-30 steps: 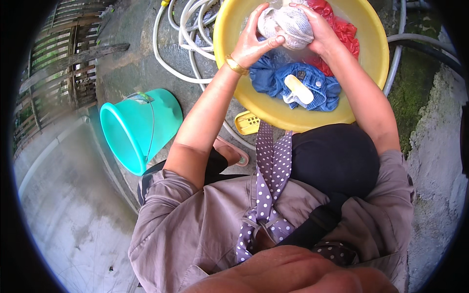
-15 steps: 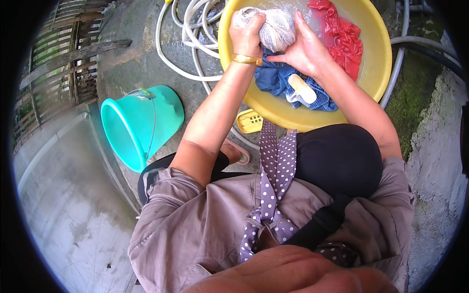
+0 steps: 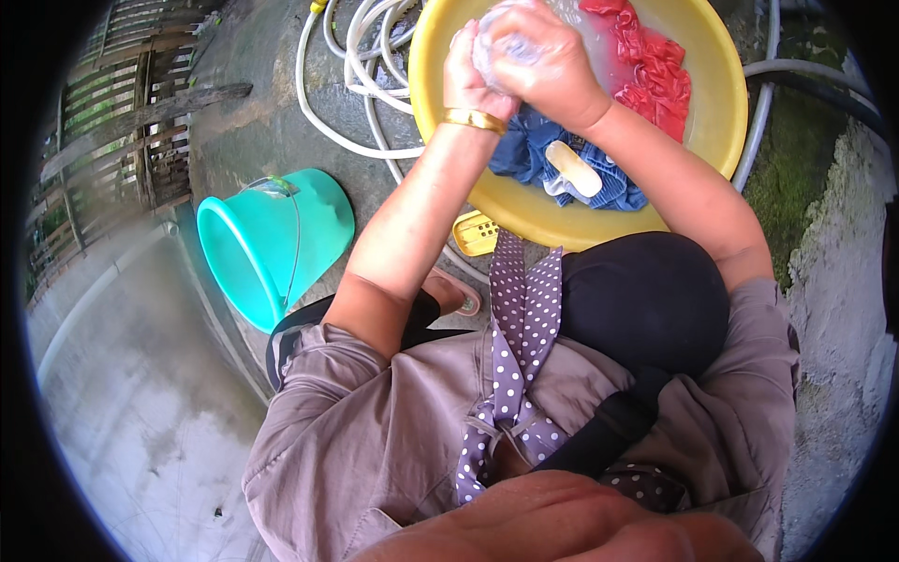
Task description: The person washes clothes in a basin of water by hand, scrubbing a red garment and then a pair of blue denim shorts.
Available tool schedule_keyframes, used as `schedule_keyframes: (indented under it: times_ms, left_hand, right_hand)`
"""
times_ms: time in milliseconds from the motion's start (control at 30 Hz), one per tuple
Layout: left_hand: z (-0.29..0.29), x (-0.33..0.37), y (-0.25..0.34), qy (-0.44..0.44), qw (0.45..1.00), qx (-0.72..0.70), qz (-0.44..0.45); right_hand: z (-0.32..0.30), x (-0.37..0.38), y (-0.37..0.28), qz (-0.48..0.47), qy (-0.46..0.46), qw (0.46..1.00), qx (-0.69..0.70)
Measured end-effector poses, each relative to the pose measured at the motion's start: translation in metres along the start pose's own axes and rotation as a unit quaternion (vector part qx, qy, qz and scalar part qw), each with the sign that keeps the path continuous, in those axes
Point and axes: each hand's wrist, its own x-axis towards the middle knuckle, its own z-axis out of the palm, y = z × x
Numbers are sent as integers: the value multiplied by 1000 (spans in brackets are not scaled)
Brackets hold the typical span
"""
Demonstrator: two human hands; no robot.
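Over the far left part of a yellow basin (image 3: 719, 140), my left hand (image 3: 466, 80) and my right hand (image 3: 554, 66) are closed around a balled-up whitish-grey cloth (image 3: 515, 45). Much of the cloth is hidden by my fingers, which are slightly blurred. Below them, a blue denim garment (image 3: 518, 150) lies in the basin. A pale yellow and white oblong piece (image 3: 573, 169), which looks like a soap bar, rests on the denim. Crumpled red cloth (image 3: 660, 84) sits in cloudy water at the basin's right.
A turquoise bucket (image 3: 323, 220) lies tilted on its side at the left. Coiled white hose (image 3: 314, 126) spreads left of the basin. A yellow slotted piece (image 3: 475, 232) sits by the basin's near edge. A slatted wooden fence (image 3: 112, 131) stands far left; a mossy wall edge (image 3: 815, 206) runs right.
My right hand has moved left and up from its open pose beside the cloth and now wraps over it. The cloth is squeezed between both hands, more covered than before.
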Motion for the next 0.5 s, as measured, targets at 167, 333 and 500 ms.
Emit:
schedule_keyframes:
  times_ms: [167,333,500]
  left_hand:
    - [-8,11,16,-41,980,117,-154]
    - [-29,18,28,-127,849,513,-31]
    - [22,26,58,-222,700,639,-230]
  right_hand:
    - [-1,6,-10,-168,-109,974,-102]
    - [19,6,-21,-323,-180,926,-83]
    - [25,-4,-12,-389,-287,865,-131]
